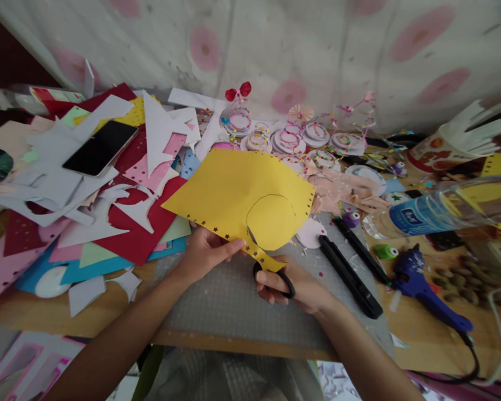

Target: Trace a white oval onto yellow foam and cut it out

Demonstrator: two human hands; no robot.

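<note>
A sheet of yellow paper [221, 184] with small stars along its edges is in my left hand [211, 253], thumb on top near its lower edge. A dark circle outline is drawn on its right part. My right hand [292, 284] is closed around the black handles of a pair of scissors [290, 285]. Their blades are at the circle's lower left, largely hidden by the paper. A cut strip of the starred edge curls down over the scissors. Beneath lies a grey cutting mat [217, 312].
Paper scraps and a phone [102, 147] lie piled at left. Beaded paper crafts [290, 139] line the back. On the right are a black cutter knife [350, 278], a marker [361, 250], a blue glue gun [426, 295], a water bottle [426, 214] and a paper cup [432, 150].
</note>
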